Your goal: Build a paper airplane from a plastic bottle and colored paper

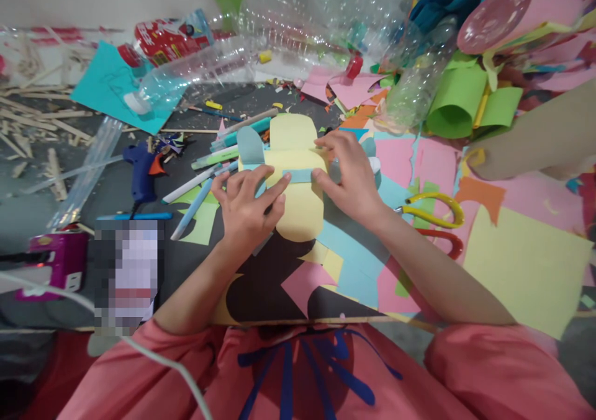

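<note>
A pale yellow paper cut-out with rounded ends [300,212] lies in front of me, and a narrow light-blue paper strip [298,176] runs across its middle. My left hand [249,206] rests with spread, bent fingers, its index fingertip on the strip's left end. At the strip's right end sits the thumb of my right hand [351,178], whose other fingers arch apart over the cut-out's right edge. A rounded light-blue paper piece [250,145] stands up at the cut-out's left side. What lies under the fingers is hidden.
Markers [218,154] lie left of the cut-out, with a blue glue gun [141,169] and a phone [135,271] farther left. Scissors [433,212] lie by my right forearm. Plastic bottles [200,66], wood sticks [37,116] and a green paper roll [459,97] crowd the back.
</note>
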Tool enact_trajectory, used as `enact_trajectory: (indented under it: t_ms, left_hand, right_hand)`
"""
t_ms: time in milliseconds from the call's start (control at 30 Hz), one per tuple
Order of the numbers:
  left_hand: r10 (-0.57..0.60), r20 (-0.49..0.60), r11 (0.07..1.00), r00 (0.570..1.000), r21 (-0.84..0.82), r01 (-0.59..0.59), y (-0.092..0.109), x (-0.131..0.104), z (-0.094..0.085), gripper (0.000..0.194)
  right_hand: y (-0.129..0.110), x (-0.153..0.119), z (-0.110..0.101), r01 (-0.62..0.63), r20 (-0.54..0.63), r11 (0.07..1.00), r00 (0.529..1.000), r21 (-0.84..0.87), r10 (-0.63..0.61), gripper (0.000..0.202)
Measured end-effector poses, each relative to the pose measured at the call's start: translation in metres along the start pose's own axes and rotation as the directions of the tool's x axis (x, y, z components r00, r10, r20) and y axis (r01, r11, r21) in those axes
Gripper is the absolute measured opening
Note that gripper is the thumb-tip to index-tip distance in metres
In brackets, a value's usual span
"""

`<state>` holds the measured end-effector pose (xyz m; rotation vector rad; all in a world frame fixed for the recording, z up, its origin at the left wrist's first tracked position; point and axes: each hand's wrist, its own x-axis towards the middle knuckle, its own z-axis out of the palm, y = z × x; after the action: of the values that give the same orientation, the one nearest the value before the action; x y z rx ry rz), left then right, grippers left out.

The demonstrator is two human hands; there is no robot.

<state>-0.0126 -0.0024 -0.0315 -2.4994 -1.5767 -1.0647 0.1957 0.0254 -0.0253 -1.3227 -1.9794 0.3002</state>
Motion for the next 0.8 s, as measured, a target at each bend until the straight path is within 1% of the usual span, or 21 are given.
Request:
enact_trajectory:
  t_ms: [133,233,267,333,433,533,800]
  left_hand:
    - [-0.019,-0.029,0.995,0.999,-0.101,0.016,-0.001,-0.001,-0.001,0.032]
    - [-0.053,-0.020,0.986,0.998,-0.160,0.049,0.000,-0.001,-0.001,0.034]
    - [-0.051,-0.015,0.988,0.999,-0.147,0.048,0.000,-0.002,0.000,0.033]
    - [-0.027,-0.013,0.997,1.000,-0.072,0.026,-0.001,-0.002,0.001,0.030]
    - [0.047,-0.023,0.998,0.999,0.035,-0.046,-0.001,-0.002,0.003,0.029]
    - [0.092,-0.042,0.994,0.995,0.058,-0.090,-0.001,-0.001,0.003,0.030]
    - [0.040,-0.019,0.999,0.999,0.012,-0.040,-0.002,-0.002,0.004,0.029]
  right_hand:
    - [-0.002,-0.002,0.007,-0.035,-0.054,0.999,0.998,-0.010,0.034,0.045]
    - [-0.003,-0.002,0.009,-0.059,-0.042,0.998,0.997,-0.008,0.059,0.052]
    - [-0.003,-0.001,0.009,-0.066,-0.028,0.998,0.997,-0.004,0.066,0.053]
    - [-0.003,-0.001,0.009,-0.078,-0.007,0.997,0.997,0.005,0.078,0.054]
    - [-0.004,0.000,0.008,-0.088,-0.004,0.996,0.996,0.015,0.088,0.054]
    - [-0.005,0.001,0.008,-0.081,-0.008,0.996,0.997,0.023,0.081,0.051]
    - [-0.002,0.001,-0.001,-0.020,0.014,0.999,1.000,0.025,0.020,0.035]
